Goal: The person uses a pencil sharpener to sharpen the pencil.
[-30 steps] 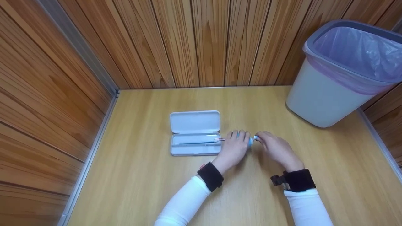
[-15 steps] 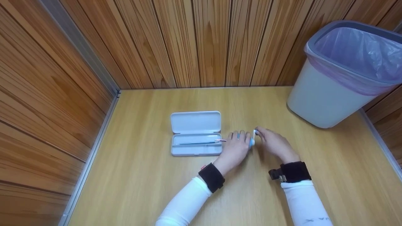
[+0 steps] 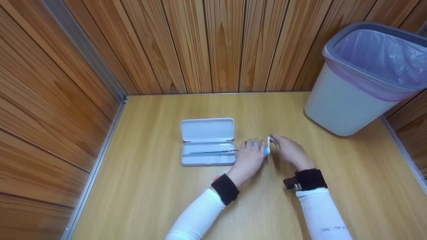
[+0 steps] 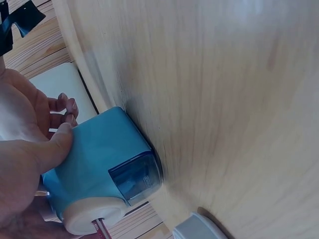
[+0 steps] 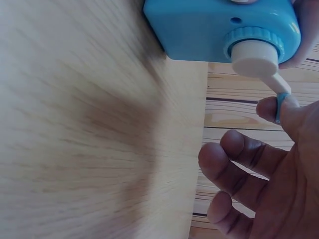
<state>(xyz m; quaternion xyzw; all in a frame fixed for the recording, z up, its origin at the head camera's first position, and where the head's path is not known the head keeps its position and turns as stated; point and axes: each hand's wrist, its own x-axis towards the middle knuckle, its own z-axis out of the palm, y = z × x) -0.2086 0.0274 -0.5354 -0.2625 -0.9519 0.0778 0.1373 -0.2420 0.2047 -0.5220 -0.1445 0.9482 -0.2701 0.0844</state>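
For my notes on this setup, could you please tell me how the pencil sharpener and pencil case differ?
The pencil sharpener is bright blue and blocky; the pencil case is pale, long and shallow. The left hand holds the sharpener and the right hand its crank; the case lies with its lid open. The sharpener has a pencil in its round front; the case holds a slim blue stick. Both rest on the table.

2 white sleeves (image 3: pixel 199 213), 2 black wrist straps (image 3: pixel 225 189), red tag (image 3: pixel 216 178) on left strap, grey lettering (image 3: pixel 325 229) on right sleeve
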